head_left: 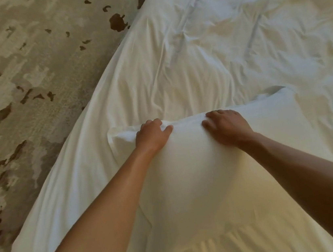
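**A:** What are the fingers (213,115) doing?

**B:** They're curled on both sides. The left hand (153,135) bunches cloth at the far edge of the pillow (189,175), and the right hand (225,127) clamps over the same edge nearby.

**A:** How will it handle?

**B:** Light and soft, I'd judge. It sags and folds, so hold the edge or corners, not the plump middle.

**A:** Its look and place?

**B:** White and puffy, creased at the far corners, lying between the forearms over the rumpled bed sheet (195,58). A patterned carpet (18,82) lies to the left.

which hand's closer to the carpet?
Left. The left hand grips the pillow at its top edge on the carpet side; the right hand holds it nearer the bed middle.
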`<state>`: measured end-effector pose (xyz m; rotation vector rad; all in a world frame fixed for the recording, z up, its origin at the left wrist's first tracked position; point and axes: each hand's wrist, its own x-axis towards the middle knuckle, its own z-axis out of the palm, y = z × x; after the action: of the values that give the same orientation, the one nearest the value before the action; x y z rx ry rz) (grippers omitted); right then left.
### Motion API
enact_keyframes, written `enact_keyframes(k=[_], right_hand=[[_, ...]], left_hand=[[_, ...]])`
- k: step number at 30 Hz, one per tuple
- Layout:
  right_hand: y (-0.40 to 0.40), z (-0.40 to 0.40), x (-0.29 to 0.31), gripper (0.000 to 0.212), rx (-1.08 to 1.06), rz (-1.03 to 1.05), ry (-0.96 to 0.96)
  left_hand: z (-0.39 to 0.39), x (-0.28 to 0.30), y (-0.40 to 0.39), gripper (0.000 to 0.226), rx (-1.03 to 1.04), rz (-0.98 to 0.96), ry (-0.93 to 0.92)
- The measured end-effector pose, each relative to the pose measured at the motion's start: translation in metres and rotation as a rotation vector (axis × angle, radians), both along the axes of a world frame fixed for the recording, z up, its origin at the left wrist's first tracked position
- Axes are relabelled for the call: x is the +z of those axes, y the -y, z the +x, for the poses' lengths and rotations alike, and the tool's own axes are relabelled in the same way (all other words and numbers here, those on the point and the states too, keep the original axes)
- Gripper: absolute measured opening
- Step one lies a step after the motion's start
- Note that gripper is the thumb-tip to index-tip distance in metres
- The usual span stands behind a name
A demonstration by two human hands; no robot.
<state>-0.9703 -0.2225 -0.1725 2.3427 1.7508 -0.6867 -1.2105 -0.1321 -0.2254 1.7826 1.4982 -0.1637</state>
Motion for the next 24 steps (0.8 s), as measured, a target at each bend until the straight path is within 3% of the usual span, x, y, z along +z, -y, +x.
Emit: enact_keyframes(k=[9, 12, 16, 24], right_hand=[[0.102, -0.011, -0.016, 0.064, -0.08, 0.137, 0.017], [0.136, -0.014, -0.009, 0.064, -0.108, 0.158, -0.019], [0.168, -0.017, 0.004, 0.063, -0.093, 0.192, -0.04], [0.242, -0.018, 0.062, 0.063, -0.115, 0.275, -0.108]], left_hand=[[0.02, 0.005, 0.009, 0.079, -0.235, 0.023, -0.039], [0.02, 0.019, 0.033, 0.083, -0.229, -0.049, -0.054], [0.015, 0.049, 0.072, 0.084, -0.233, -0.003, -0.063], [0.008, 0.134, 0.161, 0.058, -0.25, 0.085, -0.049]])
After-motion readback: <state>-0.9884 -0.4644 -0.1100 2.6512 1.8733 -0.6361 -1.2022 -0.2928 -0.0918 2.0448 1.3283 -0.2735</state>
